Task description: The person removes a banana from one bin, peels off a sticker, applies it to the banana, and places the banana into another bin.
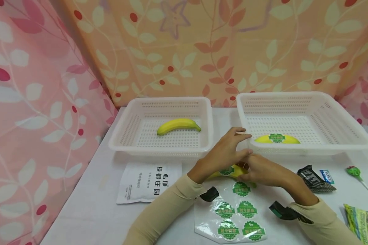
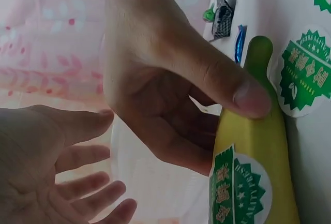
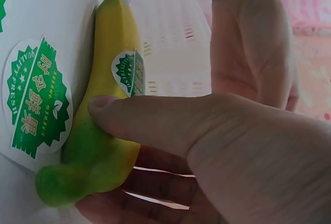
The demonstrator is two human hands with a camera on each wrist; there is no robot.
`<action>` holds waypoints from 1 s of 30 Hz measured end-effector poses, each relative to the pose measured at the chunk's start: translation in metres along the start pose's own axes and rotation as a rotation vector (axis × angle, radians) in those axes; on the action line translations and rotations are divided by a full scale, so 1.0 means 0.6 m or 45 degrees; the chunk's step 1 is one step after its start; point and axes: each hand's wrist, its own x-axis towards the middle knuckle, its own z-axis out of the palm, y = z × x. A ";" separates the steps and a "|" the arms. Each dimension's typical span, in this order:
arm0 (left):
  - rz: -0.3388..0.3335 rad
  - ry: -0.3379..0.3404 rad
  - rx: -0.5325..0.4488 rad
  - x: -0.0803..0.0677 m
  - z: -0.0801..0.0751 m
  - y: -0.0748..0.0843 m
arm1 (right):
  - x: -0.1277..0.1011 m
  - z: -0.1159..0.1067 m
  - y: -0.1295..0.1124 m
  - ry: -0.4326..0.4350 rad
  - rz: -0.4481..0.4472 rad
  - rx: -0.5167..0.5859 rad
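Observation:
My right hand [image 1: 265,170] grips a yellow banana [image 3: 109,43] with a greenish stem end, the thumb on its near side and the fingers behind. A green-and-white round sticker [image 3: 129,74] is on the banana's side. My left hand [image 1: 222,154] hovers beside it, fingers spread and holding nothing; in the left wrist view its fingers stand apart from the banana. Below lies a sheet of green stickers [image 1: 208,221]. Another stickered banana [image 1: 289,139] rests in the right white basket [image 1: 309,147], and a banana without a visible sticker [image 1: 178,125] lies in the left white basket [image 1: 159,149].
Left of the sheet lies a white printed pouch [image 1: 138,185]. At the right are a black wrapped packet [image 1: 314,180], a small blue-and-white packet [image 1: 326,177], a lollipop [image 1: 353,171] and a green-yellow bag [image 1: 363,221]. Floral curtains stand behind and to the left.

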 end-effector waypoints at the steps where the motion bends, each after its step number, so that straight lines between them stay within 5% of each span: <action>1: 0.000 -0.003 -0.006 0.002 0.000 -0.002 | 0.001 0.000 0.000 -0.003 -0.005 -0.013; 9: 0.018 0.009 -0.015 0.018 0.010 -0.015 | -0.032 -0.033 -0.009 0.009 0.086 -0.171; 19: 0.062 0.137 0.025 0.027 0.022 -0.014 | -0.144 -0.147 -0.005 0.073 0.328 -0.337; 24: 0.042 0.167 0.029 0.028 0.025 -0.014 | -0.176 -0.217 0.003 0.237 0.451 -0.363; 30: 0.045 0.192 -0.008 0.027 0.026 -0.014 | -0.158 -0.294 0.031 0.415 0.445 -0.409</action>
